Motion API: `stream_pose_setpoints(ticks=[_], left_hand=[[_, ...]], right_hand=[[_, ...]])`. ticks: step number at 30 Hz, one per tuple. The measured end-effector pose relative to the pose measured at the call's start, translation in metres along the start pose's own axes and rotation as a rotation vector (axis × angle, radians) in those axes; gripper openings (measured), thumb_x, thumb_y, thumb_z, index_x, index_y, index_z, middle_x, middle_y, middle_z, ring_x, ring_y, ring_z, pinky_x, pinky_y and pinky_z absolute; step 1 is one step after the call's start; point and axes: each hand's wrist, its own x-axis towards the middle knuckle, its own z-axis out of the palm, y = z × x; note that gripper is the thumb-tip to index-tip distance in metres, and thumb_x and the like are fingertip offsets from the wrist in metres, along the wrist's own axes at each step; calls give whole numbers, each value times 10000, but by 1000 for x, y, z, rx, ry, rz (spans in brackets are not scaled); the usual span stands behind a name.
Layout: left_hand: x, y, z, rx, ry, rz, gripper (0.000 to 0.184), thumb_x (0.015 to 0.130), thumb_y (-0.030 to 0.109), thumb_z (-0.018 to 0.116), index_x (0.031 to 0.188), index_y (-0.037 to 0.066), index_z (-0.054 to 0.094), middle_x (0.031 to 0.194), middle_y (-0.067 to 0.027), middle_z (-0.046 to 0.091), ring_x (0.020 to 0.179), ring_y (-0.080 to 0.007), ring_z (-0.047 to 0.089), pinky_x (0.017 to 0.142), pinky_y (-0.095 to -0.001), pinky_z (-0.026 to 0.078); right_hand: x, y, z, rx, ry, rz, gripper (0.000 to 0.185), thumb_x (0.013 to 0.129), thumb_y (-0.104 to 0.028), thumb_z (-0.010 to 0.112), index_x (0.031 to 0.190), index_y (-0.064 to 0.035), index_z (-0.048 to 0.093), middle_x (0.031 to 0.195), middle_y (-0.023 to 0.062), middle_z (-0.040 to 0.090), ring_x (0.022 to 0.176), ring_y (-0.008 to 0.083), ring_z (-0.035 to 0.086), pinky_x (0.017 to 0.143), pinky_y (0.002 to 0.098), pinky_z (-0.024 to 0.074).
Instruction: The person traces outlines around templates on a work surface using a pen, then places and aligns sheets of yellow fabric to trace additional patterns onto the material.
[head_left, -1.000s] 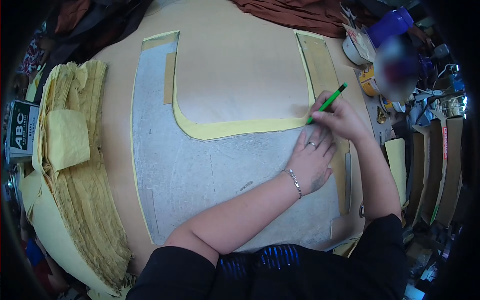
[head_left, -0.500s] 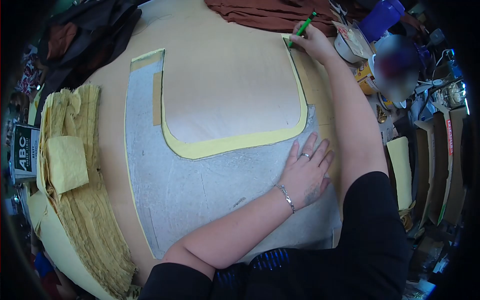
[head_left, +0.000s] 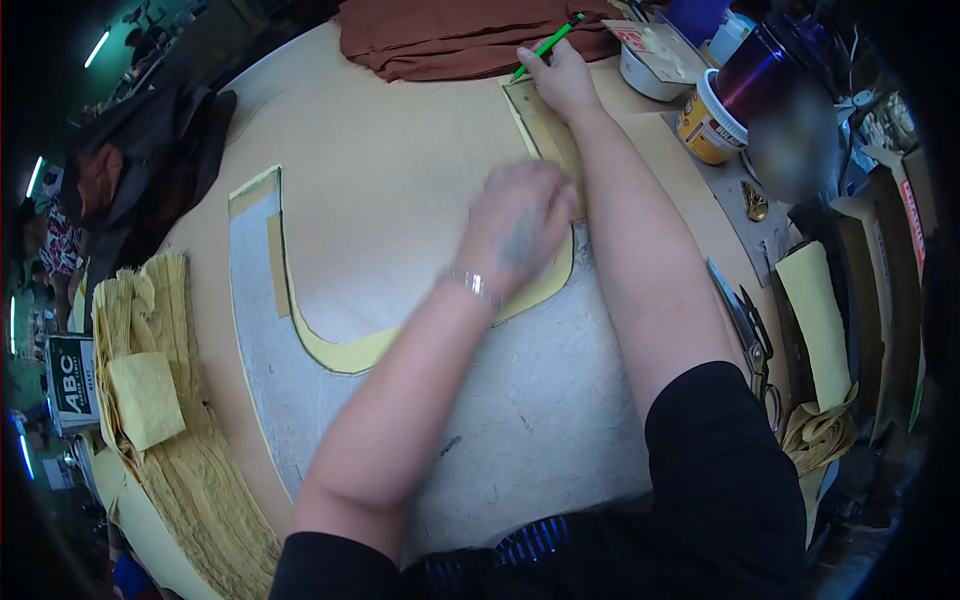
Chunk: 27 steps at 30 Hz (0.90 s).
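Observation:
My right hand (head_left: 568,84) grips a green pencil (head_left: 550,45) at the far tip of a grey U-shaped template's (head_left: 540,400) right arm. The pencil's lower end is by the template's top corner. My left hand (head_left: 522,222), smeared by motion, is over the template's right arm and inner curve; its fingers cannot be made out clearly. Under the template lies a yellow sheet (head_left: 345,355), showing along the inner curve and outer edges. A brown strip (head_left: 277,265) is attached to the left arm's inner edge.
Folded brown cloth (head_left: 450,40) lies at the back. At left stand a yellow fabric stack (head_left: 200,460) and dark cloth (head_left: 150,140). Scissors (head_left: 748,335), a white tub (head_left: 712,120) and a dark purple container (head_left: 770,70) are at right.
My left hand has lifted from the template's lower right and moved up along its right arm. My right hand still holds the pencil at the arm's tip. The view has shifted, revealing the scissors.

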Motion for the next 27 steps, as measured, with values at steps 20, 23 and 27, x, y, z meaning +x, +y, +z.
stream_pose_setpoints(ticks=[20,23,27], left_hand=[[59,-35,22,588,-77,-143,531,807,482,356,1274,232,310,1347,-5,259,1246,-290,209,945,-556,194],[60,-32,21,574,-104,-159,593,786,541,359,1280,219,303,1356,-20,242,1252,-292,194,952,-557,181],[58,-23,17,607,-138,-178,772,699,687,371,1293,202,286,1369,-35,218,1259,-287,177,960,-552,169]], right_hand=[[-7,-49,-17,-316,-156,122,402,740,-244,606,1080,-64,488,980,176,571,928,293,547,812,373,423],[-1,-28,-30,-559,106,48,324,744,-243,620,963,-34,505,853,143,588,793,213,585,697,304,451],[-7,1,-51,-268,230,47,251,765,-208,606,887,-10,513,757,120,598,680,170,613,612,271,476]])
